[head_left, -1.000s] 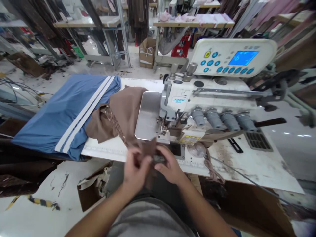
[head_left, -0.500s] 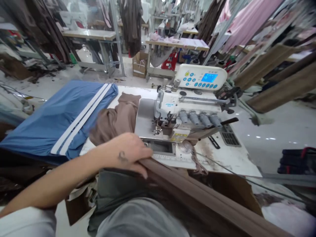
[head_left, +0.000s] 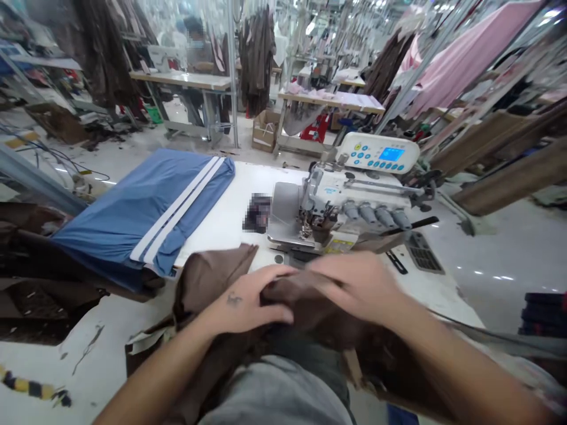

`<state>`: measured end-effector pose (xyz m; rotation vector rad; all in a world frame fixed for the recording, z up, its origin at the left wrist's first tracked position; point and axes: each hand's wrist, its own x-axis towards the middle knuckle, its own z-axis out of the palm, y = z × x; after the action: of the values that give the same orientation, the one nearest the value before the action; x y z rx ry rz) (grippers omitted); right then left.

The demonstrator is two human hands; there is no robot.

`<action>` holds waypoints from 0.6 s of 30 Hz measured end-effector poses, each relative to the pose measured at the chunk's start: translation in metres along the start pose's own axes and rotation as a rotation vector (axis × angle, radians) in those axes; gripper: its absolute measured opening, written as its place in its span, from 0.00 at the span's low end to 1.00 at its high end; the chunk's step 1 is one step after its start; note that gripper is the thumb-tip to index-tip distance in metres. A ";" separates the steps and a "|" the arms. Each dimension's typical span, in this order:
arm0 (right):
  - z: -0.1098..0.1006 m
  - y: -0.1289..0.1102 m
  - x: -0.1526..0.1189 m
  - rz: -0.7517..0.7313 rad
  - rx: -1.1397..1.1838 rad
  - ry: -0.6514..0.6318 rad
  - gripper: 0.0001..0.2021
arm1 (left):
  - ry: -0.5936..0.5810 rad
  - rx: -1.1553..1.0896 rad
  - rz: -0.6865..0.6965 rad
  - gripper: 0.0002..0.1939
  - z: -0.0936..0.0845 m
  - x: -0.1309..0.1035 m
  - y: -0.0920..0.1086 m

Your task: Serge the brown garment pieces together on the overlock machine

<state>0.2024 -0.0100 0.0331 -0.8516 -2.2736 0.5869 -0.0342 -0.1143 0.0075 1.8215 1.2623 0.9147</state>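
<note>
Brown fabric (head_left: 310, 307) hangs over the lap, one part of it lying at the table's front edge. My left hand (head_left: 257, 298), a small tattoo near its wrist, is wrapped on the fabric's upper edge. My right hand (head_left: 354, 283), somewhat blurred, grips the same fabric a little to the right. Both hands are just in front of a white sewing machine (head_left: 330, 189) with a metal plate (head_left: 286, 215) at its left. A control panel (head_left: 381, 153) with a lit blue screen stands behind the machine.
Folded blue fabric (head_left: 155, 195) with two white stripes lies on the left of the white table (head_left: 212, 230). A small dark pixelated item (head_left: 257, 213) is beside the metal plate. Behind are other tables, a cardboard box (head_left: 266, 130), hanging garments and a person at a machine.
My right hand has come into view onto the fabric. The brown cloth has left the tabletop beside the plate and is bunched nearer the lap. The view has shifted, uncovering a small dark item.
</note>
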 end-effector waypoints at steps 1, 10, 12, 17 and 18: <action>0.003 -0.001 0.007 -0.021 0.000 -0.132 0.15 | 0.082 -0.044 -0.046 0.18 0.003 0.003 -0.007; 0.049 0.036 -0.020 0.202 0.568 -0.379 0.21 | 0.590 0.466 0.098 0.16 -0.050 0.051 -0.030; 0.065 0.046 -0.024 0.330 0.536 0.053 0.22 | 0.470 0.571 0.283 0.18 -0.028 0.066 -0.030; 0.102 0.068 -0.029 0.396 0.604 0.278 0.22 | 0.343 0.623 0.268 0.25 0.025 0.094 -0.039; 0.104 0.071 -0.031 0.408 0.633 0.271 0.22 | 0.369 0.578 0.224 0.23 0.026 0.098 -0.041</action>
<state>0.1786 -0.0018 -0.0943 -0.9877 -1.5266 1.2099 -0.0040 -0.0147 -0.0264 2.3522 1.7064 1.1263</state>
